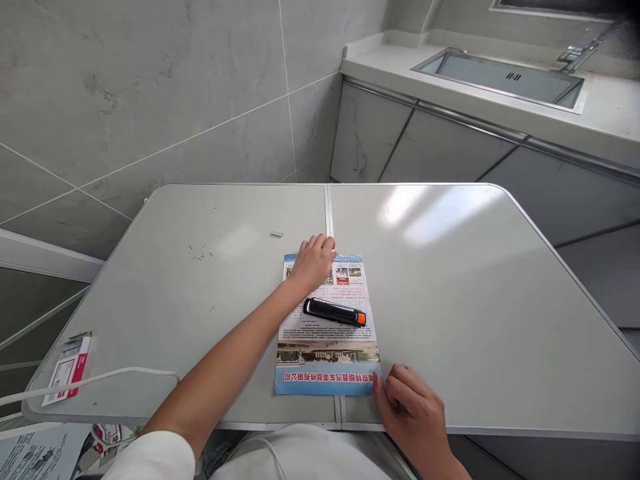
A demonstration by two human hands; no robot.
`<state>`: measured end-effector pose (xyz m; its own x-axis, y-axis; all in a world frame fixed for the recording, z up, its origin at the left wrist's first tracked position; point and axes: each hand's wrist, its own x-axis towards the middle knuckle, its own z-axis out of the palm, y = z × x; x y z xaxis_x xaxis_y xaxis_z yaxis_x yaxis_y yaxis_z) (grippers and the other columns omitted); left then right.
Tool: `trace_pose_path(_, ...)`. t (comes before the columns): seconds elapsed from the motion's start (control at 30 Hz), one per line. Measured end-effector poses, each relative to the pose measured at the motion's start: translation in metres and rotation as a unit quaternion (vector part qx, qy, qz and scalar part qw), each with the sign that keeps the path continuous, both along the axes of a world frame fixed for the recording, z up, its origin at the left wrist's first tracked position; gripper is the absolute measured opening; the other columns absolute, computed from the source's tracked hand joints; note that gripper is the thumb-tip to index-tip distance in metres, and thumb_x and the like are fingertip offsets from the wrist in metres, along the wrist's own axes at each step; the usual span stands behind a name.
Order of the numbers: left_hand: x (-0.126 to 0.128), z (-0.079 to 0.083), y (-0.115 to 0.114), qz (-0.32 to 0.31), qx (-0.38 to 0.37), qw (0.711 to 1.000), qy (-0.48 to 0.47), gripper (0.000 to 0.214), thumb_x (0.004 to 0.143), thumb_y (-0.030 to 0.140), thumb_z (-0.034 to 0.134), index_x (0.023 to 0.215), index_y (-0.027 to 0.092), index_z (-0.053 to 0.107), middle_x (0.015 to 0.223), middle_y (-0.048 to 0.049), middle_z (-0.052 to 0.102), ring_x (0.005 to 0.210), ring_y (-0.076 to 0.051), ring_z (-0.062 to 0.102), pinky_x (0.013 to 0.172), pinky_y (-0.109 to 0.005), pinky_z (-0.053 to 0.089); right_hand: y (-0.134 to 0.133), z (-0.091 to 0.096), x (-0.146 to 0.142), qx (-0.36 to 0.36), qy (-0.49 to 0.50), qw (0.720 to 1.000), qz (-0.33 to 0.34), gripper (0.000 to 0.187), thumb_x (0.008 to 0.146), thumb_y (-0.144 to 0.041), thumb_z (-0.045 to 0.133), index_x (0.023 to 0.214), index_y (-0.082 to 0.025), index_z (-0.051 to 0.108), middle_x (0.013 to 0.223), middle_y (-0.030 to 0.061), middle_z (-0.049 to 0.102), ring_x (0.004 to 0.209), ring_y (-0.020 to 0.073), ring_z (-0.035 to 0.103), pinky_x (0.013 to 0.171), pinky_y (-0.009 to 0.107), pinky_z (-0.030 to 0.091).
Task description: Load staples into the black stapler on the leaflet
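Observation:
A printed flyer [327,347] with a blue border and red text lies flat near the front edge of the grey folding table [450,267]. A black stapler-like bar with an orange end [335,312] rests across the flyer's middle. My left hand [313,262] reaches over the flyer and presses its fingers on the far top edge, fingers curled down. My right hand [410,407] sits at the flyer's near right corner, fingers bent and pinching that corner.
A small metal piece [277,233] lies on the table beyond the flyer. A red and white card [67,370] and a white cable [100,380] are at the front left corner. A counter with a steel sink [500,77] stands at the back right.

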<state>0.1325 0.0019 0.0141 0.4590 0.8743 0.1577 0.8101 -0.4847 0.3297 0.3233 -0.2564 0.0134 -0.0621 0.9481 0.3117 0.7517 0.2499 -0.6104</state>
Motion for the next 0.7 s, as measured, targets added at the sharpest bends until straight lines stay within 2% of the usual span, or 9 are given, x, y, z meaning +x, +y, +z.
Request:
trace_pose_path(0.1, -0.022, 0.006, -0.007, 0.028, -0.004, 0.999, -0.038, 0.019, 0.104, 0.013, 0.041, 0.105, 0.021, 0.058, 0.11, -0.0099, 0.063, 0.1, -0.026, 0.056, 0.09, -0.04, 0.045, 0.022, 0.007, 0.009, 0.019, 0.024, 0.999, 0.013, 0.032, 0.093, -0.014, 0.064, 0.068, -0.023, 0.045, 0.068, -0.001, 0.045, 0.061, 0.0159, 0.043, 0.057, 0.031, 0.035)
trace_pose_path(0.2, -0.051, 0.009, -0.017, -0.026, -0.022, 0.998, -0.051, 0.023, 0.098, 0.008, 0.046, 0.103, 0.021, 0.064, 0.11, -0.0082, 0.064, 0.103, -0.024, 0.058, 0.094, -0.039, 0.048, 0.058, 0.019, 0.018, 0.02, 0.018, 0.998, 0.062, 0.008, 0.094, -0.02, 0.067, 0.092, -0.025, 0.061, 0.089, 0.0057, 0.061, 0.079, 0.0216, 0.056, 0.069, 0.035, 0.047)
trace_pose_path(0.23, -0.059, 0.009, -0.021, -0.043, -0.022, 0.997, -0.054, 0.024, 0.098, 0.007, 0.047, 0.105, 0.022, 0.065, 0.112, -0.0079, 0.065, 0.104, -0.024, 0.058, 0.096, -0.039, 0.048, 0.072, 0.023, 0.019, 0.014, 0.008, 0.996, 0.088, 0.012, 0.094, -0.023, 0.068, 0.104, -0.025, 0.062, 0.099, 0.0084, 0.063, 0.087, 0.0237, 0.059, 0.075, 0.037, 0.05)
trace_pose_path(0.3, -0.073, 0.008, -0.03, -0.052, -0.006, 0.997, -0.054, 0.024, 0.099, 0.011, 0.049, 0.107, 0.022, 0.068, 0.119, -0.0083, 0.066, 0.111, -0.025, 0.059, 0.102, -0.042, 0.048, 0.099, 0.034, 0.018, -0.01, -0.021, 0.989, 0.146, 0.032, 0.095, -0.033, 0.07, 0.124, -0.025, 0.059, 0.116, 0.0126, 0.063, 0.103, 0.0271, 0.059, 0.084, 0.041, 0.052)
trace_pose_path(0.4, -0.086, 0.006, -0.037, -0.108, -0.027, 0.992, -0.054, 0.028, 0.103, 0.018, 0.049, 0.12, 0.026, 0.069, 0.131, -0.0076, 0.065, 0.123, -0.025, 0.058, 0.109, -0.044, 0.047, 0.132, 0.045, 0.01, -0.044, -0.087, 0.965, 0.242, 0.05, 0.094, -0.045, 0.07, 0.137, -0.024, 0.053, 0.129, 0.016, 0.06, 0.115, 0.0305, 0.057, 0.093, 0.045, 0.052)
trace_pose_path(0.53, -0.098, 0.009, -0.035, -0.181, -0.066, 0.98, -0.054, 0.04, 0.104, 0.027, 0.052, 0.142, 0.028, 0.059, 0.149, -0.0084, 0.057, 0.139, -0.027, 0.052, 0.122, -0.051, 0.037, 0.156, 0.04, -0.001, -0.047, -0.139, 0.931, 0.335, 0.03, 0.101, -0.035, 0.059, 0.126, -0.019, 0.06, 0.108, 0.0127, 0.069, 0.099, 0.0269, 0.063, 0.088, 0.043, 0.051)
trace_pose_path(0.6, -0.103, 0.012, -0.033, -0.203, -0.087, 0.975, -0.037, 0.05, 0.102, 0.037, 0.057, 0.151, 0.029, 0.052, 0.158, -0.0095, 0.049, 0.147, -0.03, 0.045, 0.127, -0.055, 0.029, 0.16, 0.03, -0.001, -0.034, -0.119, 0.931, 0.342, 0.025, 0.102, -0.03, 0.056, 0.123, -0.018, 0.06, 0.101, 0.0108, 0.07, 0.093, 0.0247, 0.063, 0.085, 0.041, 0.051)
trace_pose_path(0.7, -0.106, 0.014, -0.031, -0.235, -0.114, 0.965, -0.013, 0.079, 0.093, 0.056, 0.069, 0.161, 0.03, 0.039, 0.166, -0.0117, 0.038, 0.153, -0.035, 0.036, 0.13, -0.061, 0.016, 0.162, 0.017, 0.003, 0.008, -0.071, 0.942, 0.329, 0.028, 0.103, -0.029, 0.055, 0.128, -0.018, 0.056, 0.104, 0.0114, 0.071, 0.094, 0.0243, 0.063, 0.085, 0.041, 0.05)
